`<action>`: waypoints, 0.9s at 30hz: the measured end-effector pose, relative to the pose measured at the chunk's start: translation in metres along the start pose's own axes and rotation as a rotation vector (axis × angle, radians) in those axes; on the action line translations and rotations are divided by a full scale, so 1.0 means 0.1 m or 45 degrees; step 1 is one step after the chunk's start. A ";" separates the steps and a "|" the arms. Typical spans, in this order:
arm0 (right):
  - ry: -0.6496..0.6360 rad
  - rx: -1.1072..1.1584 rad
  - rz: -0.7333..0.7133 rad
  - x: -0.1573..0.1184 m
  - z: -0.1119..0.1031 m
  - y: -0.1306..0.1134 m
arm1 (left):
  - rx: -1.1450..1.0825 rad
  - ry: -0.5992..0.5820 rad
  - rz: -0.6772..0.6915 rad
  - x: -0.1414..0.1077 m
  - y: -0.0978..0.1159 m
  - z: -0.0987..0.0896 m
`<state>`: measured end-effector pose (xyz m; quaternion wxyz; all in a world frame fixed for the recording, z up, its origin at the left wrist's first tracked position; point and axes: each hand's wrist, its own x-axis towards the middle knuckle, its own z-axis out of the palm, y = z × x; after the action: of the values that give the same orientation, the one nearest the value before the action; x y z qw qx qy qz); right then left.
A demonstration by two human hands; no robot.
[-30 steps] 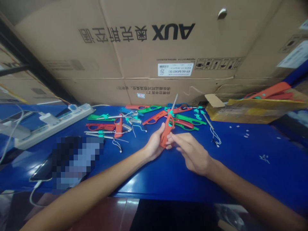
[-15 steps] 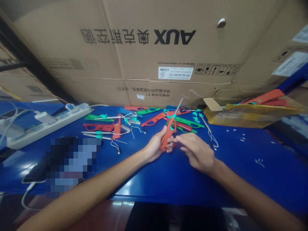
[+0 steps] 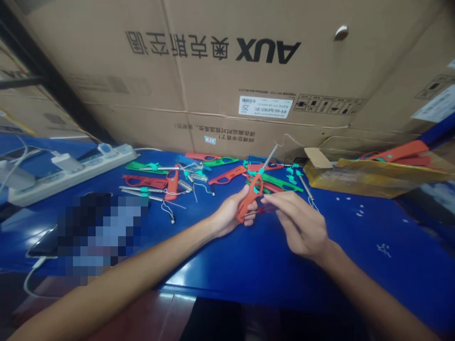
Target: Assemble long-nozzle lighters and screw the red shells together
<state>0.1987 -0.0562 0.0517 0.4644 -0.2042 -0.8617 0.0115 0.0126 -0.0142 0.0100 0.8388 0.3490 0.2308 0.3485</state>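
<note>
My left hand (image 3: pixel 231 213) is closed around an orange long-nosed lighter (image 3: pixel 250 199), tilted with its metal tube pointing up and away. My right hand (image 3: pixel 302 222) is closed on a small screwdriver (image 3: pixel 267 208) with a see-through red handle, partly hidden by the fingers. Its thin shaft reaches to the lower end of the lighter body; whether the tip sits in a screw I cannot tell. Beyond my hands lie several red and green lighter body halves (image 3: pixel 227 175) and metal tubes with green fittings and thin white wires (image 3: pixel 137 191).
A yellow-taped carton (image 3: pixel 373 180) holding orange lighter bodies stands at the right. On the left are a white power strip (image 3: pixel 74 173) and a charging phone (image 3: pixel 46 237). A large cardboard sheet (image 3: pixel 199 85) rises behind the blue table (image 3: pixel 220 265). Small white bits (image 3: pixel 359 213) lie on the right.
The screwdriver in my right hand now shows, its shaft against the lower lighter body. My right hand has turned slightly and shifted right. The whole view has shifted a little.
</note>
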 end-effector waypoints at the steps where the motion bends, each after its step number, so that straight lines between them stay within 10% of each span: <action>1: 0.001 0.007 0.020 0.01 -0.01 0.00 | 0.011 -0.005 -0.012 0.00 0.00 0.00; 27: -0.058 -0.136 0.090 -0.05 0.12 -0.03 | -0.067 0.050 0.065 -0.02 -0.03 -0.08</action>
<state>0.1899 -0.0585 0.0416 0.4326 -0.2587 -0.8636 -0.0133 0.0071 -0.0136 0.0030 0.8337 0.3257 0.2290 0.3827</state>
